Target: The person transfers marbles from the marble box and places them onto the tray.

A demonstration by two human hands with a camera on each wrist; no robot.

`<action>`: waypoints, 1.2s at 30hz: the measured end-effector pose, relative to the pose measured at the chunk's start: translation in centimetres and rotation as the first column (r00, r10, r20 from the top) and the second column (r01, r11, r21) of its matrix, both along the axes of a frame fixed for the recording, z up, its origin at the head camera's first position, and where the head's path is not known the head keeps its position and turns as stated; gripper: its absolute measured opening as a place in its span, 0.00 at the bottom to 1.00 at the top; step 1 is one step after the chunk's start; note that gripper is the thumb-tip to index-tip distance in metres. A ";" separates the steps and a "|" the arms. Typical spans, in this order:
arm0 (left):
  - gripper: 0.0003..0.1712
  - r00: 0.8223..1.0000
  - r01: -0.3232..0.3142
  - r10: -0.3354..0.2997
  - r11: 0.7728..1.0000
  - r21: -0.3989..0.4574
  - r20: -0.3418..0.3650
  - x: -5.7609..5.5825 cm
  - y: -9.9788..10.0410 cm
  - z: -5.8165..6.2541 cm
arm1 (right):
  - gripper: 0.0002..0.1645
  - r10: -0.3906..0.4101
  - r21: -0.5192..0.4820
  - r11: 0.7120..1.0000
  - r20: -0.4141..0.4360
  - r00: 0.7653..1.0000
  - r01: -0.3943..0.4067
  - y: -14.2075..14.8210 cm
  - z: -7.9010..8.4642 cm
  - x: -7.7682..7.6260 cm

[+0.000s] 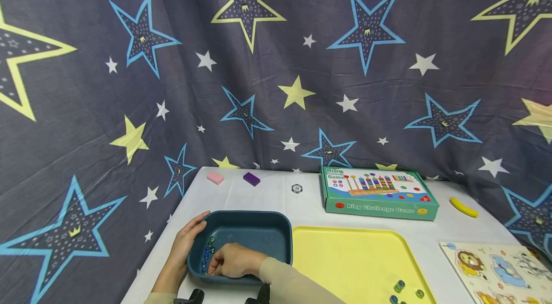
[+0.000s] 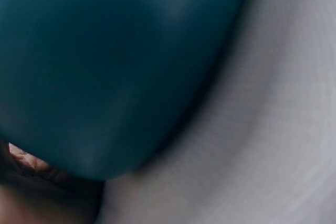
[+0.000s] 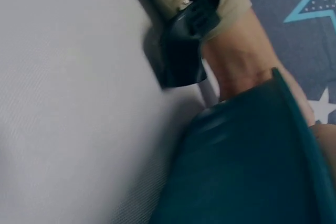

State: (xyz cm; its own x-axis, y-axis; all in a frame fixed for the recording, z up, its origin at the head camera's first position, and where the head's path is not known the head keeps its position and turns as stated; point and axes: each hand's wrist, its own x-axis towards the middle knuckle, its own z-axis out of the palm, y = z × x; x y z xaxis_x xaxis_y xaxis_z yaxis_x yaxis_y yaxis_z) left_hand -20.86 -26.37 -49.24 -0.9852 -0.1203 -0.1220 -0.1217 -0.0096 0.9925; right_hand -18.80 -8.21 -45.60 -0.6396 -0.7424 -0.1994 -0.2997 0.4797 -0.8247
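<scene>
Clock read off the head view, centred on the bin, 12 = away from the person. Left hand (image 1: 184, 242) at 9, against the outside of the dark teal bin (image 1: 263, 227), fingers fairly straight and close together, tips at the rim near 10; looks like contact, not a wrap. Right hand (image 1: 235, 261) is inside the bin near 7, fingers bent down at the marbles (image 1: 206, 256); tips mostly hidden, can't tell if they pinch one. Those marbles sit in a rough line on the bin floor along the 9 o'clock wall, green toward 10, blue toward 8. Yellow tray (image 1: 340, 265) just beside the bin at 3; more marbles (image 1: 401, 284) loose on it, around the tray's own 4. Pink block (image 1: 215, 178) at 11, purple block (image 1: 251, 179) at 12, round chip (image 1: 296, 188) between 1 and 2, green game box (image 1: 381, 209) at 2, yellow curved piece (image 1: 464, 207) between 2 and 3, animal board (image 1: 493, 265) at 3 past the tray. Left wrist view: mostly bin wall, blurred. Right wrist view: bin wall, beige sleeve (image 3: 231, 9), black wrist mount (image 3: 184, 45).
</scene>
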 end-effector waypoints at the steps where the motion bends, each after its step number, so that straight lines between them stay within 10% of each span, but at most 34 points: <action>1: 0.26 1.000 0.000 0.000 1.000 -0.002 0.000 0.0 0.0 0.0 | 0.07 -0.002 0.003 1.000 0.008 1.000 0.002 0.0 0.0 0.0; 22: 0.26 1.000 -0.004 0.004 1.000 -0.001 0.015 -0.2 0.4 0.1 | 0.07 0.006 -0.091 0.996 -0.013 1.000 -0.007 1.4 0.5 0.0; 36: 0.28 1.000 -0.015 0.016 0.999 -0.028 0.019 0.0 0.3 0.2 | 0.04 -0.247 -0.267 0.945 -0.196 0.949 0.190 8.4 1.9 0.4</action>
